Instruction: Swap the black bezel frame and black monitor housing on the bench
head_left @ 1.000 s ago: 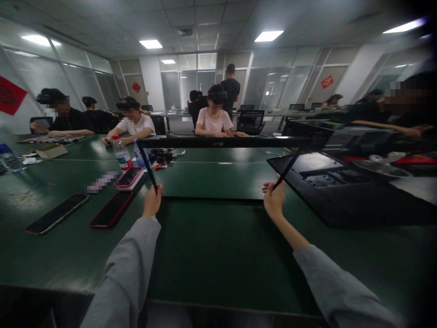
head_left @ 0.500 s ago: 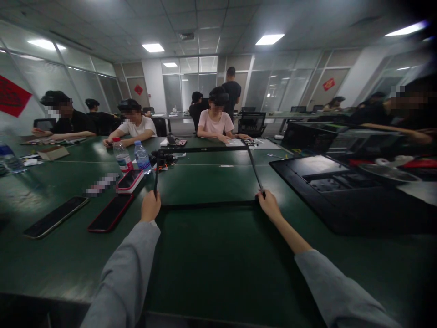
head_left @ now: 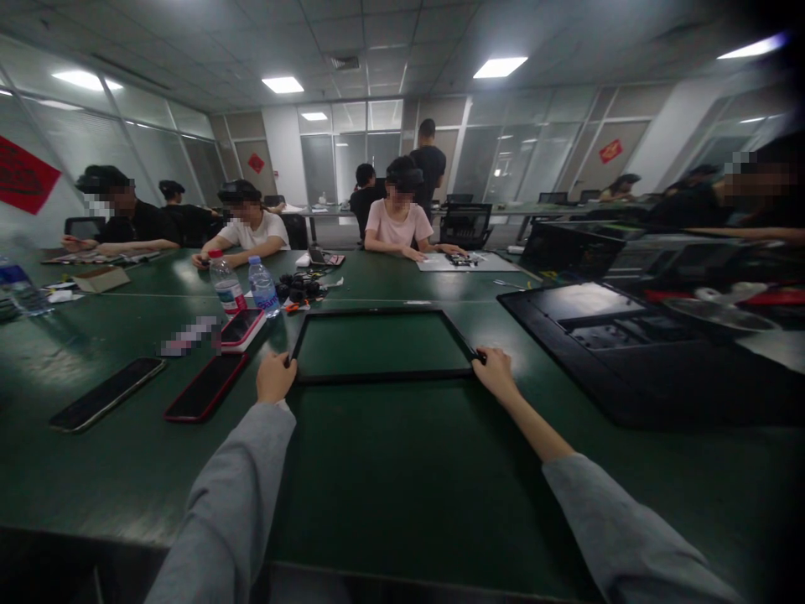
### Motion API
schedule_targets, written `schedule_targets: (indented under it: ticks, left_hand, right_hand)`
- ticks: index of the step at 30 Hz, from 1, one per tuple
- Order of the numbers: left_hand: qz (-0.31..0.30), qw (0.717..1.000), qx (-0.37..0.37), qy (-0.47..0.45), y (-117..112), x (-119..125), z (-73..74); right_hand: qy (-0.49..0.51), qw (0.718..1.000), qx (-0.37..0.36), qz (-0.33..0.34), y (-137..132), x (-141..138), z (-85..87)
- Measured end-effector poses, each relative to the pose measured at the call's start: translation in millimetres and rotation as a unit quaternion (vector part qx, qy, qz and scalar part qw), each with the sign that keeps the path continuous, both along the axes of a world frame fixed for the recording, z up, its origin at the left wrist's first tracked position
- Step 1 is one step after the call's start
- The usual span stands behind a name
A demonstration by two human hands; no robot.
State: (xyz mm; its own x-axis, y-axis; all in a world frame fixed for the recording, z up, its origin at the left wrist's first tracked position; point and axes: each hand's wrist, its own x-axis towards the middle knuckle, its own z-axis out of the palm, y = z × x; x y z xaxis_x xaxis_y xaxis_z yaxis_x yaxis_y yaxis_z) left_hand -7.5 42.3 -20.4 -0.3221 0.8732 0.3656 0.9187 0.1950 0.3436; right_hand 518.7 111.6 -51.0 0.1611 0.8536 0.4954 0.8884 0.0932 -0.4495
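A thin black bezel frame [head_left: 383,377], rectangular like a screen surround, lies nearly flat at the green table, and the tabletop shows through its opening. My left hand [head_left: 275,377] is closed around its left side near the front corner. At the opposite side, my right hand [head_left: 495,373] grips the frame by its front right corner. Whether the frame fully rests on the table I cannot tell. To the right of my right hand lies a large flat black panel [head_left: 604,361], with a recessed section in its surface.
Left of the frame are a red-edged phone [head_left: 206,387], a dark phone [head_left: 106,394], a pink-edged phone [head_left: 242,327] and two bottles, one blue-capped [head_left: 262,287]. Black tangled parts [head_left: 302,288] lie behind the frame. A co-worker in pink [head_left: 399,225] sits across the table [head_left: 402,486].
The frame's far edge has tilted down toward the table, so the frame now looks much flatter. Both my hands keep their grip in almost the same places.
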Motion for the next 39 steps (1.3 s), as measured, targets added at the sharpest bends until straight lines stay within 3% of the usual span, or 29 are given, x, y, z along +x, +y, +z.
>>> schedule_targets:
  ticks: [4,13,39]
  left_hand:
    - [-0.004,1.000,-0.009,-0.007,0.4,0.9,0.2]
    - [-0.008,1.000,-0.027,-0.004,0.1,3.9,3.4]
    - [-0.014,1.000,-0.016,-0.008,-4.4,5.5,5.9]
  right_hand:
    - [-0.006,1.000,-0.030,-0.009,-0.8,-2.2,0.5]
    - [-0.005,1.000,-0.007,0.014,1.6,0.3,-6.8]
    - [0.001,1.000,0.015,0.025,-4.3,-2.7,-0.9]
